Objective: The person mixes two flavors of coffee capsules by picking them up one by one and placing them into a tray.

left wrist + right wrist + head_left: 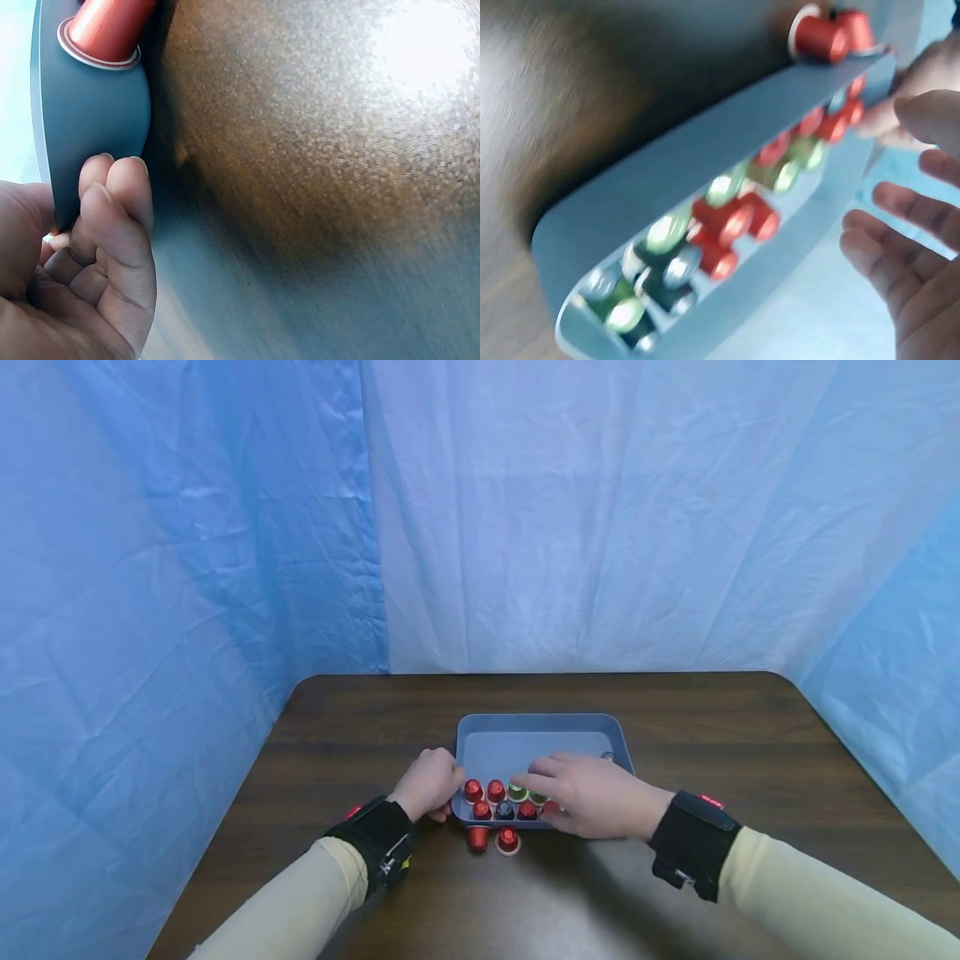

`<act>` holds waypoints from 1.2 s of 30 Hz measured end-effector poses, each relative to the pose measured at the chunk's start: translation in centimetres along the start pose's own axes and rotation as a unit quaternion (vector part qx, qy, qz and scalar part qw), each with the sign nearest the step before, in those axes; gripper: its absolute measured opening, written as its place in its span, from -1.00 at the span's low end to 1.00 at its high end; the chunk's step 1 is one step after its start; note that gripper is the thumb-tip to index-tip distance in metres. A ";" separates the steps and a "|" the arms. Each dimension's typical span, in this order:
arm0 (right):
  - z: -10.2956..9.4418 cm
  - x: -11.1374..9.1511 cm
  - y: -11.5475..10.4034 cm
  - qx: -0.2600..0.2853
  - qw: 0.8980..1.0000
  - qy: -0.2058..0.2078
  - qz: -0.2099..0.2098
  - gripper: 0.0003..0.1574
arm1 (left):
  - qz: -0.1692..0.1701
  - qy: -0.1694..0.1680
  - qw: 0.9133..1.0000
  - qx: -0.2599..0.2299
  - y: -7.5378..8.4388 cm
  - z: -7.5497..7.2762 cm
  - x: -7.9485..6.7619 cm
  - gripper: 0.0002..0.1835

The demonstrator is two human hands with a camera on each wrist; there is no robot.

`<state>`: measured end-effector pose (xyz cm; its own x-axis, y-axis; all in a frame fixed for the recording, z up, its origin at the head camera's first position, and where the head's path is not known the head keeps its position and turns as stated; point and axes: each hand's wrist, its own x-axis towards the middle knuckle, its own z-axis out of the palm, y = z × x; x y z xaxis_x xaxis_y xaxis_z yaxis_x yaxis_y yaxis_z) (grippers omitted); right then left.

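A blue-grey tray (517,750) holds several coffee capsules along its near side: red ones (496,790), green ones (723,187) and dark ones (505,811). My left hand (430,783) grips the tray's near left corner, thumb at the rim and curled fingers against the outer wall, as the left wrist view shows. Above the right half of the tray is my right hand (596,795), its fingers spread and nothing held, covering some capsules in the head view. Just outside the near wall, one red capsule (507,840) stands on the table and another red capsule (477,837) is beside it.
The tray sits on a dark brown wooden table (360,718) with rounded far corners. Blue sheets (562,527) hang behind and at both sides. A single capsule (609,757) lies near the tray's right wall, away from the rows.
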<state>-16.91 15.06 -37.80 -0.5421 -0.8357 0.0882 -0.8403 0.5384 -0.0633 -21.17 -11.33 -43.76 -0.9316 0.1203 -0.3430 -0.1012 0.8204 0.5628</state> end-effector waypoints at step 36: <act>4.3 0.9 -4.4 -0.029 0.993 -0.061 -0.095 -0.39 | -0.004 0.000 1.000 -0.001 0.0 -0.1 -0.1 -0.67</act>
<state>-13.72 11.47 -41.76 -0.3723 -0.9276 -0.0291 -0.9280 0.3725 0.0005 -21.11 -11.37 -43.64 -0.9307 0.1147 -0.3474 -0.1084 0.8205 0.5612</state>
